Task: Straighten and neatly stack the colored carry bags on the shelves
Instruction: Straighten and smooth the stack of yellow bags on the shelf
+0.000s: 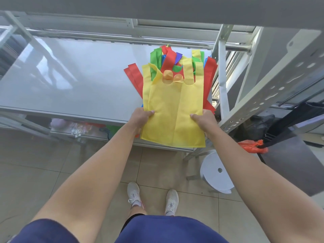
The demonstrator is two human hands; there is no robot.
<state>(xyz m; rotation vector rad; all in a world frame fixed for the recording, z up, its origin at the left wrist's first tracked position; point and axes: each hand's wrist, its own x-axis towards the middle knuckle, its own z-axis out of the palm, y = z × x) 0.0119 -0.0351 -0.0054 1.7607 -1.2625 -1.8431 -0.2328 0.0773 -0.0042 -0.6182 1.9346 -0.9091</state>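
A yellow carry bag [172, 109] lies flat on top of a pile of carry bags at the right end of the grey shelf [70, 76]. Its lower part hangs over the shelf's front edge. My left hand [142, 118] pinches its left side, thumb on top. My right hand [203, 120] pinches its right side the same way. Under it lie red [134, 74], green [155, 62] and blue bags with their handles fanned out toward the back. A second yellow bag's handles [196, 55] show behind.
A perforated metal upright [273, 85] stands just right of the pile. A lower shelf [78, 127] holds more colored items. On the tiled floor stand a white stool [215, 172], an orange plastic bag [252, 146] and my feet.
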